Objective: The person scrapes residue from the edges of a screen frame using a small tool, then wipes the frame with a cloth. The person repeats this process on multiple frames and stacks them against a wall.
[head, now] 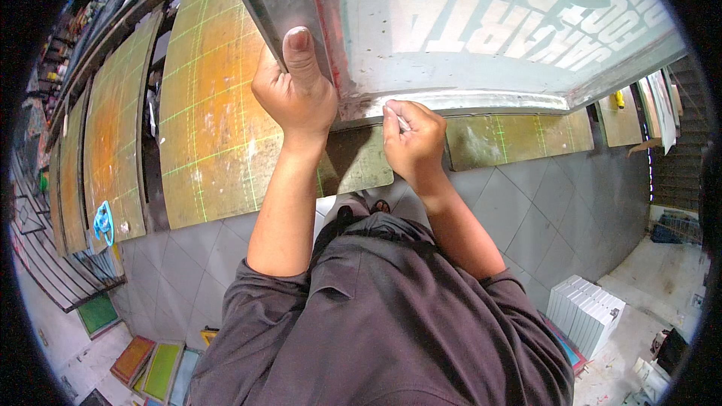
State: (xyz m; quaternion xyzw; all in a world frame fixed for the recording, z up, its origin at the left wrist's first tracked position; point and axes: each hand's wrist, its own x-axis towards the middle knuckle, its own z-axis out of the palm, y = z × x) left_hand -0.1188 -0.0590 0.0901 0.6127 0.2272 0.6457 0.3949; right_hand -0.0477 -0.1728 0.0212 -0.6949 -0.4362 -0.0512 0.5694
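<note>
A large screen-printing frame (474, 102) is tilted up before me, its pale mesh (366, 28) bearing big stencilled lettering. Dark and reddish stains mark the frame's left bar. My left hand (299, 98) grips that bar near the lower-left corner, thumb upright against its face and fingers hidden behind. At the frame's near bar, my right hand (418, 138) has its fingers curled in a pinch. Between them shows the end of a small whitish thing (403, 123), too covered to identify. Its fingertips are close to the bar or touching it.
Below the frame, printing boards (208, 113) with green grid lines run left and right. A light-blue clip or ring (103, 223) lies on a left board. Coloured screens (159, 369) stand on the floor behind left; a stack of white panels (584, 310) is behind right.
</note>
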